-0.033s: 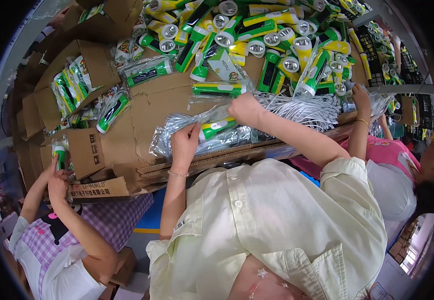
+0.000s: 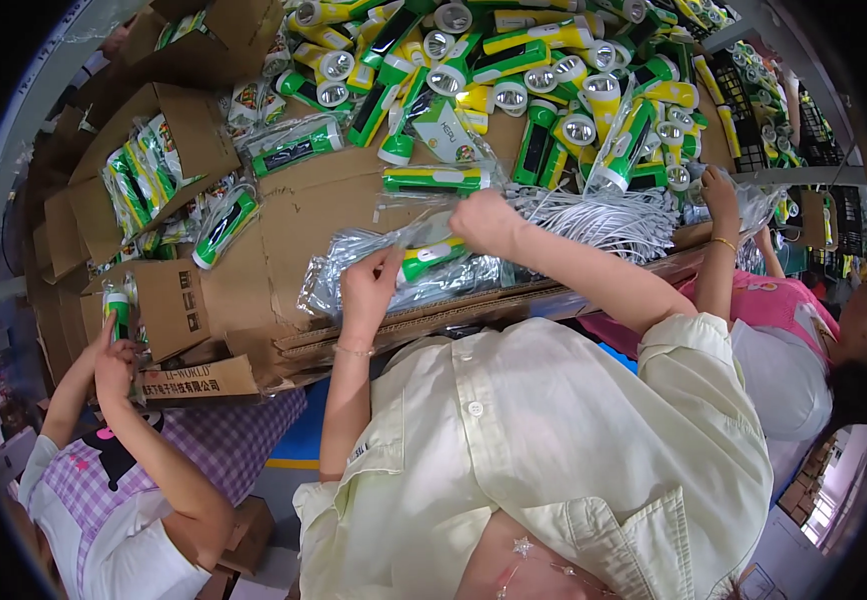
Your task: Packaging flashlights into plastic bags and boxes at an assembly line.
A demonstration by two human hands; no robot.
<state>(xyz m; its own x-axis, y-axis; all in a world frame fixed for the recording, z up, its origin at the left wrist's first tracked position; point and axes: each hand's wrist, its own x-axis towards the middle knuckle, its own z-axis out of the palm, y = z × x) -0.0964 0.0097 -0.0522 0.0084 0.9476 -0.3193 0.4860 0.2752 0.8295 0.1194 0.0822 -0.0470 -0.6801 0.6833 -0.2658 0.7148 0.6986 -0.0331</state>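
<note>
Between my hands lies a green, yellow and white flashlight [image 2: 432, 256], tilted up to the right over a pile of clear plastic bags [image 2: 344, 262]. Clear film shows around it, apparently a bag. My left hand [image 2: 368, 290] pinches this film at the flashlight's white lower-left end. At the upper right, my right hand [image 2: 486, 224] is closed with its knuckles up, by the flashlight's other end. Its fingertips and what they grip are mostly hidden. Just beyond lies a bagged flashlight [image 2: 438, 179], and a bundle of white cables [image 2: 604, 222] sits right of my right hand.
Many loose flashlights [image 2: 544, 80] heap across the table's far side, with a small green-and-white box [image 2: 446, 132] among them. Open cartons [image 2: 182, 130] with bagged flashlights stand left. A co-worker's hands [image 2: 114, 365] hold a flashlight at lower left; another person's hand [image 2: 722, 195] reaches in at right.
My right hand has shifted very slightly left, and the flashlight between my hands has moved a little. Everything else looks the same.
</note>
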